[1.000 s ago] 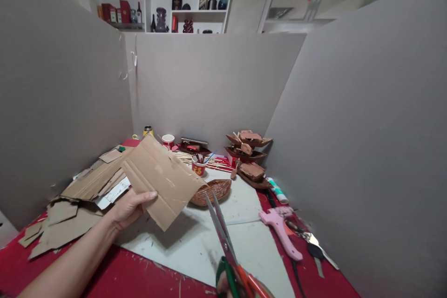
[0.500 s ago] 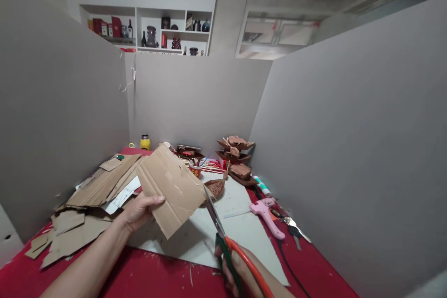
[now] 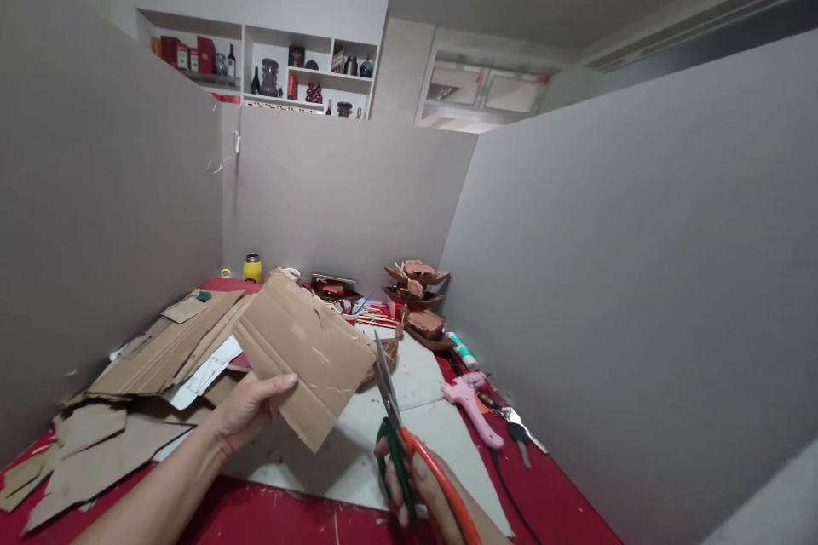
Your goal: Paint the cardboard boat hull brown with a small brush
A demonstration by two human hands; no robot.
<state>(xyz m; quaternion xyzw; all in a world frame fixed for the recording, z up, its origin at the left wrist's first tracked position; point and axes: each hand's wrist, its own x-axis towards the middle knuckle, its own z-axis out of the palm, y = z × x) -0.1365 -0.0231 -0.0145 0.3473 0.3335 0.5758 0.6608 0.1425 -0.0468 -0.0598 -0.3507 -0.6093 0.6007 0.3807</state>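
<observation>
My left hand (image 3: 246, 413) grips the near edge of a brown corrugated cardboard piece (image 3: 307, 349) and holds it tilted above the table. My right hand (image 3: 415, 490) is closed around the green and orange handles of a pair of scissors (image 3: 400, 434). The scissor blades point up and away, their tips right beside the cardboard's right edge; I cannot tell whether they touch it.
A pile of cardboard scraps (image 3: 146, 366) covers the left of the red table (image 3: 268, 515). A white sheet (image 3: 422, 421) lies in the middle. A pink glue gun (image 3: 469, 396), small wooden boat models (image 3: 415, 294) and a yellow jar (image 3: 252, 268) stand farther back. Grey partition walls (image 3: 607, 272) enclose the space.
The scissors rose and moved left until their blades reached the cardboard's right edge. My right hand came further into view. The view tilted upward.
</observation>
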